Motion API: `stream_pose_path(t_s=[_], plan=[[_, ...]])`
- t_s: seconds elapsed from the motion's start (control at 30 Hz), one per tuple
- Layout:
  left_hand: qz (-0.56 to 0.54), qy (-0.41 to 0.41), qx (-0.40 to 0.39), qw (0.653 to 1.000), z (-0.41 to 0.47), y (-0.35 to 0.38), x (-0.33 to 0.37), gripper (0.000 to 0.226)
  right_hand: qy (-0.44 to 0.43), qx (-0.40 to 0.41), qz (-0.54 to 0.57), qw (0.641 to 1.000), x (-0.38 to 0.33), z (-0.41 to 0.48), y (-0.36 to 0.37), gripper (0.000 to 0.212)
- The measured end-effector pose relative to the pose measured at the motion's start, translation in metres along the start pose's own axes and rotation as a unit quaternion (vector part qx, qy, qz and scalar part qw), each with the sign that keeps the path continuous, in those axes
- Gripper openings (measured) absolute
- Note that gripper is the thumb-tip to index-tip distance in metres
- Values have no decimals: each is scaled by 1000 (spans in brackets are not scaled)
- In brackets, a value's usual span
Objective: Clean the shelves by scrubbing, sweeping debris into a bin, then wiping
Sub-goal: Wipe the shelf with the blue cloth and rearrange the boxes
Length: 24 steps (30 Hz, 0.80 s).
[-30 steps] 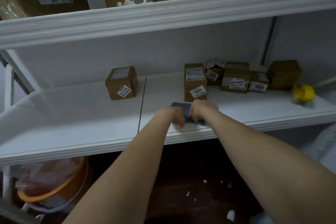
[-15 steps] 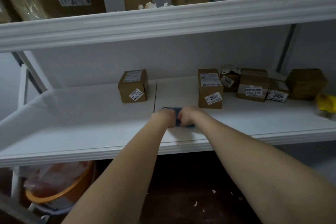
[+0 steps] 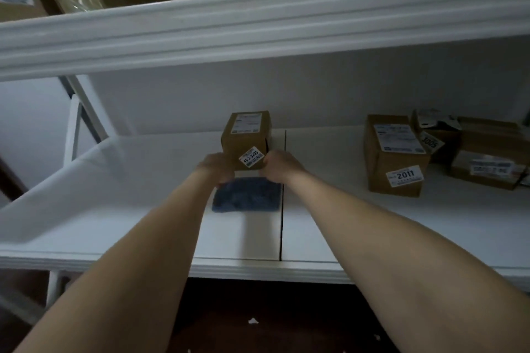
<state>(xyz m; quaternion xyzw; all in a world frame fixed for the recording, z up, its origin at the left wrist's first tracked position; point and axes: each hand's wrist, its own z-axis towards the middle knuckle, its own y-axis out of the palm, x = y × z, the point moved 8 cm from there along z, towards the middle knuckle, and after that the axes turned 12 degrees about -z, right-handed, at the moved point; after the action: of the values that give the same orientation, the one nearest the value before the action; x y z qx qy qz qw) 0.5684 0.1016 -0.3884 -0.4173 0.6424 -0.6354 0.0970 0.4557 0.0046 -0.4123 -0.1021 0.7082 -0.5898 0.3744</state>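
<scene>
A small brown cardboard box [image 3: 246, 135] with a white 3205 label sits on the white shelf [image 3: 143, 209], near the seam between two boards. My left hand [image 3: 216, 166] grips its lower left side and my right hand [image 3: 279, 165] grips its lower right side. A blue cloth [image 3: 248, 195] lies flat on the shelf just in front of the box, below both hands, with neither hand on it.
A taller box labelled 2011 [image 3: 397, 155] stands to the right, with several more boxes [image 3: 484, 152] behind it. The upper shelf [image 3: 258, 23] overhangs, loaded with large cartons. White scraps [image 3: 252, 321] lie on the dark floor below.
Both hands slid the blue cloth left along the shelf, then let go of it and took hold of the small box. The camera swung left.
</scene>
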Motion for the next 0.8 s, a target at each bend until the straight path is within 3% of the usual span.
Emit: stream_pose_path(t_s=[0.07, 0.13, 0.23, 0.4, 0.5, 0.63, 0.8], plan=[[-91, 8, 113, 989, 15, -20, -4, 26, 22, 75, 110, 991, 7, 13, -14, 23], [-187, 8, 144, 972, 27, -26, -8, 45, 44, 73, 203, 975, 9, 24, -14, 35], [-302, -12, 121, 946, 45, -21, -4, 56, 82, 41, 333, 939, 6, 35, -6, 46], [-491, -23, 34, 870, 56, -3, 10, 55, 65, 7, 430, 900, -6, 31, -9, 36], [-519, 23, 14, 854, 51, -1, 34, 49, 116, 98, 418, 896, 19, 23, -26, 38], [-517, 81, -32, 852, 30, 8, 89, 40, 215, 219, 340, 889, 73, -6, -59, 60], [-525, 93, -134, 836, -4, 44, 139, 35, 285, 215, 191, 914, 121, -34, -85, 48]])
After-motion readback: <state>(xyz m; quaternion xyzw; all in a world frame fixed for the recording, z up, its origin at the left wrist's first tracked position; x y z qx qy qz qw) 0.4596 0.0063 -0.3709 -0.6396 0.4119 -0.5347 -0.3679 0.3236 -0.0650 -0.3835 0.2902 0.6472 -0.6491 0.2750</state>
